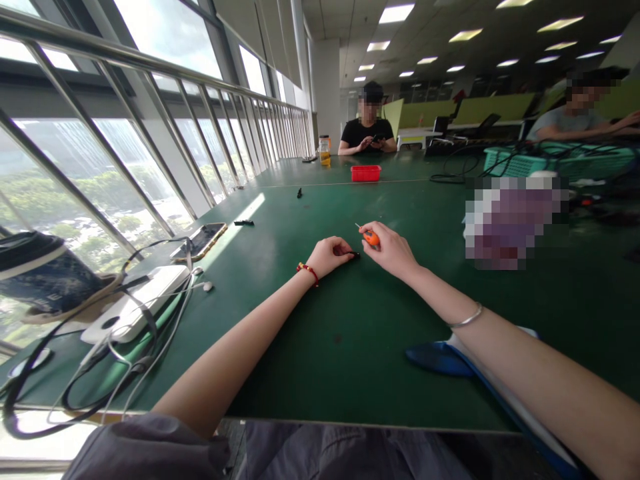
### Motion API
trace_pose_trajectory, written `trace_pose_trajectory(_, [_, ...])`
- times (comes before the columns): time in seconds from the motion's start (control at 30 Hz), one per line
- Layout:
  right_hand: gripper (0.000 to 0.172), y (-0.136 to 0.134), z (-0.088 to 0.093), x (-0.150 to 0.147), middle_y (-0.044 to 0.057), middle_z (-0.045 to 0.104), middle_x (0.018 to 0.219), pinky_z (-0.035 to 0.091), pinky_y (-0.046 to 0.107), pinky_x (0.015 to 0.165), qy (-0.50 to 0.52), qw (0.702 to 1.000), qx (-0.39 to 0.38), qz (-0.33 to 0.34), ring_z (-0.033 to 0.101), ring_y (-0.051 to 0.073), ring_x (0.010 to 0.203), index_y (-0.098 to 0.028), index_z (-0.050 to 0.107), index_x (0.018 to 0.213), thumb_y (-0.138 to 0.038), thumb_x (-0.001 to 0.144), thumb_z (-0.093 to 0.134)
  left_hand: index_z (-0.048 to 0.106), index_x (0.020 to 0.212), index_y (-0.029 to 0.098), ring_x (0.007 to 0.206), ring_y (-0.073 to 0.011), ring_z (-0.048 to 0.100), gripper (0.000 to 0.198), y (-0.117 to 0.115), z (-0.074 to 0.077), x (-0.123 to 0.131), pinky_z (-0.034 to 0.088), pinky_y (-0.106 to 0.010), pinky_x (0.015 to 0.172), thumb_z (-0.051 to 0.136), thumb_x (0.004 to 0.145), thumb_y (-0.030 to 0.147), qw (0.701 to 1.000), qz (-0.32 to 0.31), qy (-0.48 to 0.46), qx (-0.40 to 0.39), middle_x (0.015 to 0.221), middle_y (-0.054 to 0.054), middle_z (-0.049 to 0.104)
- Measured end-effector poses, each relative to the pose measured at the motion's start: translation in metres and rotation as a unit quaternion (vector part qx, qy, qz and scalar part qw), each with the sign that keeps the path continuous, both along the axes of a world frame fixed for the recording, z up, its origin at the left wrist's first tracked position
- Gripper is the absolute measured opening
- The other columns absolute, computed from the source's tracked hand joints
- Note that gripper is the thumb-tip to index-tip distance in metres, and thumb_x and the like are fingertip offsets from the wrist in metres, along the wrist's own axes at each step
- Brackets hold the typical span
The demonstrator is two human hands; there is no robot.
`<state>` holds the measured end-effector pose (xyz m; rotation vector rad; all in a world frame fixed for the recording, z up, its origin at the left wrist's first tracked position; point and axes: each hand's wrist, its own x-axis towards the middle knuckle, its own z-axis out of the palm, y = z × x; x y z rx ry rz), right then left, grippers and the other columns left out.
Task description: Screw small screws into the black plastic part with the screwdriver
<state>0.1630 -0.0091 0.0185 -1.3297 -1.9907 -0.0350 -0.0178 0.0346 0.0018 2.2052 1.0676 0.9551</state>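
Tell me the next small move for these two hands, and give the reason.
Probably tip the slim orange-handled tool with the thin metal shaft down toward the small black piece. The left hand pinches that piece low at the green tabletop, while the right hand grips the tool close by, its shaft pointing away from the piece.

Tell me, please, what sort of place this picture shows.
Probably an open-plan office: low green partitions and dark chairs stand in the background, under rows of ceiling lights.
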Motion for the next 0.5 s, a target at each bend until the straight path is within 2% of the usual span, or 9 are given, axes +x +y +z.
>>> trace_pose_trajectory(0.1, [0.018, -0.004, 0.012, -0.002, 0.002, 0.064, 0.084, 0.037, 0.025, 0.056, 0.057, 0.998, 0.026, -0.025, 0.059, 0.017, 0.07, -0.023, 0.054, 0.094, -0.036, 0.084, 0.047, 0.065, 0.073, 0.013, 0.06, -0.0097, 0.055, 0.014, 0.001, 0.0, 0.0, 0.047, -0.022, 0.058, 0.068, 0.069, 0.026, 0.999, -0.003, -0.014, -0.03, 0.067, -0.001, 0.064])
trace_pose_trajectory(0.17, [0.022, -0.003, 0.022, 0.0, 0.0, 0.06, 0.067, 0.035, 0.025, 0.053, 0.105, 0.993, 0.02, -0.047, 0.056, 0.016, 0.06, -0.023, 0.054, 0.088, -0.043, 0.084, 0.048, 0.065, 0.073, 0.013, 0.061, -0.0102, 0.057, 0.015, 0.001, 0.0, 0.001, 0.047, -0.022, 0.058, 0.068, 0.069, 0.027, 0.999, -0.004, -0.023, -0.041, 0.069, -0.002, 0.065])
trace_pose_trajectory(0.27, [0.027, 0.007, 0.04, 0.005, 0.0, 0.056, 0.064, 0.037, 0.026, 0.055, 0.169, 0.983, 0.043, -0.061, 0.053, 0.014, 0.057, -0.022, 0.051, 0.073, -0.048, 0.081, 0.051, 0.065, 0.074, 0.013, 0.063, -0.0108, 0.058, 0.016, 0.001, -0.001, 0.002, 0.048, -0.022, 0.059, 0.069, 0.069, 0.027, 0.998, -0.008, -0.031, -0.052, 0.07, -0.003, 0.067])
trace_pose_trajectory(0.37, [0.03, 0.022, 0.059, 0.009, -0.001, 0.048, 0.056, 0.038, 0.028, 0.055, 0.196, 0.975, 0.061, -0.081, 0.048, 0.014, 0.054, -0.022, 0.044, 0.061, -0.045, 0.078, 0.055, 0.065, 0.073, 0.013, 0.063, -0.0108, 0.059, 0.015, 0.003, -0.002, 0.003, 0.049, -0.022, 0.06, 0.069, 0.068, 0.027, 0.998, -0.007, -0.034, -0.058, 0.071, -0.003, 0.067])
trace_pose_trajectory(0.5, [0.023, 0.033, 0.075, 0.005, -0.001, 0.048, 0.059, 0.041, 0.031, 0.06, 0.199, 0.973, 0.081, -0.088, 0.048, 0.015, 0.058, -0.023, 0.042, 0.061, -0.033, 0.076, 0.057, 0.065, 0.073, 0.013, 0.062, -0.0104, 0.058, 0.015, 0.003, -0.002, 0.003, 0.049, -0.022, 0.059, 0.069, 0.068, 0.027, 0.997, -0.003, -0.035, -0.062, 0.07, -0.002, 0.067])
